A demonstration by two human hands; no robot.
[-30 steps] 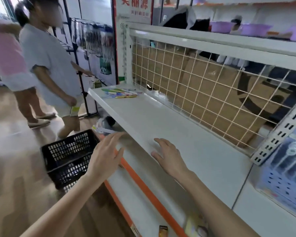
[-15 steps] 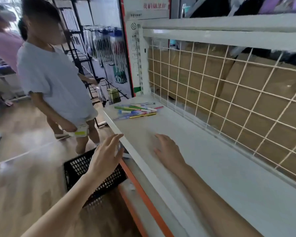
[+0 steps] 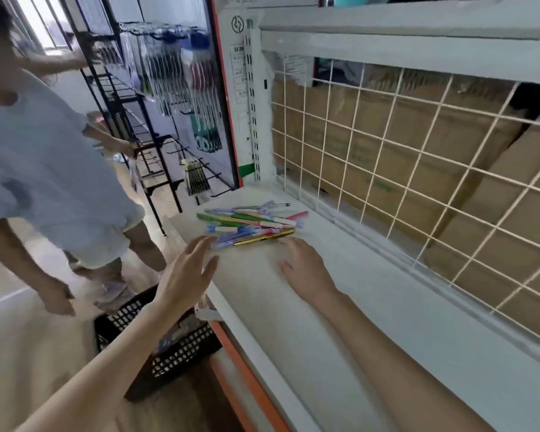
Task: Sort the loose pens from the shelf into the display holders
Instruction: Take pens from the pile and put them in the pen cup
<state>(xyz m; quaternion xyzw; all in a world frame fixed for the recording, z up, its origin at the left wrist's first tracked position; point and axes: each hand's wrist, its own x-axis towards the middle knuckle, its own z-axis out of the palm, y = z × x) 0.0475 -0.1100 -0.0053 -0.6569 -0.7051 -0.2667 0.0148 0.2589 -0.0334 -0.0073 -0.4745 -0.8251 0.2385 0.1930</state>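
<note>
Fingers of both hands are straight and spread, holding nothing. The right hand (image 3: 306,269) lies palm down on the flat white metal shelf (image 3: 371,322), its fingertips just short of the loose pile of coloured pens (image 3: 253,224). The left hand (image 3: 184,275) hovers over the shelf's front edge, tilted on its side, fingertips close to the near left end of the pile.

The pens lie at the far end of the shelf: green, pink, blue and white barrels crossing one another, with a gold pen (image 3: 264,239) nearest the hands. Behind them runs a white wire grid panel (image 3: 418,169), with brown cardboard boxes (image 3: 468,145) stacked beyond it. Below the shelf edge sits a black perforated plastic basket (image 3: 169,357) on the wooden floor. Another person in a pale grey T-shirt (image 3: 38,169) stands in the aisle just left of the shelf end, near black wire racks (image 3: 131,120).
</note>
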